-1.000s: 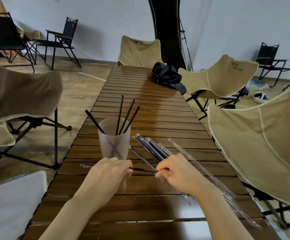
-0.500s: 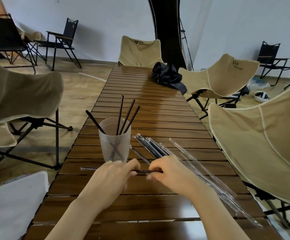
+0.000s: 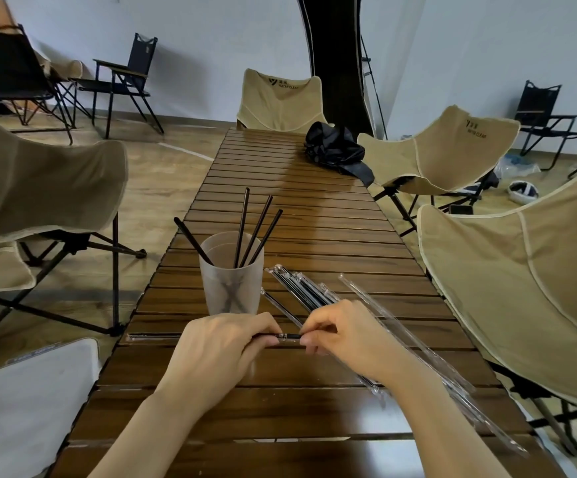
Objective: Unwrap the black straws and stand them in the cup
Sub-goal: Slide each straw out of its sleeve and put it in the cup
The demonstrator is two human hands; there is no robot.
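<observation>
A frosted plastic cup (image 3: 230, 288) stands on the slatted wooden table (image 3: 300, 208) with several black straws (image 3: 258, 232) leaning in it. Just in front of the cup, my left hand (image 3: 221, 346) and my right hand (image 3: 342, 336) pinch one black straw (image 3: 288, 336) held level between them. Its clear wrapper (image 3: 152, 337) sticks out to the left of my left hand. A bundle of wrapped black straws (image 3: 300, 291) lies to the right of the cup, partly under my right hand.
Empty clear wrappers (image 3: 400, 339) lie along the table's right side. A black bag (image 3: 337, 150) sits at the far right of the table. Beige folding chairs (image 3: 507, 270) stand close on both sides, and a white board (image 3: 28, 401) lies at lower left.
My hands have drawn closer together along the straw, so less of it shows between them. The cup and the bundle have not moved.
</observation>
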